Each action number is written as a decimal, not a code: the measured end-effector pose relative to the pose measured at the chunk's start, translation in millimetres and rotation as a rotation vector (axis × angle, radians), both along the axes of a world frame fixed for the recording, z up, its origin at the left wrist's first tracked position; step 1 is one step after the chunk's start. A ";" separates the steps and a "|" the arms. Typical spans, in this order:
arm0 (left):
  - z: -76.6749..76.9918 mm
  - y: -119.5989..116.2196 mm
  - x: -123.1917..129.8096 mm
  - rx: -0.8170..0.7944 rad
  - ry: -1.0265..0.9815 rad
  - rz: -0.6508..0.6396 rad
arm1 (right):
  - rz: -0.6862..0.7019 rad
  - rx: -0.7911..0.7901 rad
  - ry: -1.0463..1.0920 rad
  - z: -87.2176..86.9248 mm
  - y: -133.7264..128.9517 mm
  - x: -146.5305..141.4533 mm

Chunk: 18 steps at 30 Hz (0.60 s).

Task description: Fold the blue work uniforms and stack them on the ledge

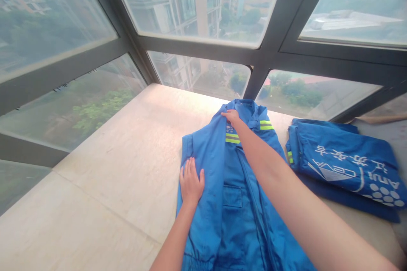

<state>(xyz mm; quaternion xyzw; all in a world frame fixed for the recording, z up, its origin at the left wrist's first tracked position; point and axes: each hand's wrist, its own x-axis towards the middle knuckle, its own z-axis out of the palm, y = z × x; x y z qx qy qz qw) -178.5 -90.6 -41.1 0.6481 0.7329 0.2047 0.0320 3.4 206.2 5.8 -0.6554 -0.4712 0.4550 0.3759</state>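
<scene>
The blue cloth jacket [233,216], with yellow-and-grey stripes, lies along the worktop [111,169], its collar near the far edge. The left hand [192,181] rests flat on the smooth folded sleeve, fingers slightly spread, gripping nothing. The right hand [232,117] has its fingers nearly closed at the jacket's shoulder; their hold is unclear. Folded blue clothes [343,161] with white print lie to the right.

Jacket [233,224] cropped below; chest print [229,129] unclear
</scene>
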 end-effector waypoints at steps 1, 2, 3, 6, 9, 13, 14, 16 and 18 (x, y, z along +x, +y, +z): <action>0.6 0.3 -0.2 0.001 -0.011 0.007 | -0.004 -0.006 0.015 -0.7 0.0 0.5; 1.2 0.7 -0.2 0.001 -0.019 0.012 | -0.007 -0.013 0.030 -2.0 -1.6 0.5; 1.7 0.9 -0.2 0.002 -0.025 0.014 | -0.011 -0.022 0.045 -3.9 -4.9 0.0; 1.7 0.0 0.6 0.007 -0.054 0.011 | -0.025 -0.051 0.089 -10.8 -20.7 -1.2; 0.0 -2.1 0.6 0.017 -0.106 0.020 | -0.024 -0.076 0.134 -16.2 -36.1 1.2; 6.1 8.9 -10.6 0.088 -0.287 0.108 | -0.006 -0.099 0.172 -18.6 -42.2 7.2; 10.8 17.2 -16.4 0.132 -0.339 0.175 | -0.004 -0.103 0.177 -18.7 -41.5 8.3; 23.0 41.0 -30.6 0.202 -0.419 0.323 | -0.003 -0.106 0.182 -19.1 -39.2 9.3; 35.2 71.8 -45.0 0.144 -0.502 0.410 | -0.009 -0.097 0.184 -19.6 -36.9 9.1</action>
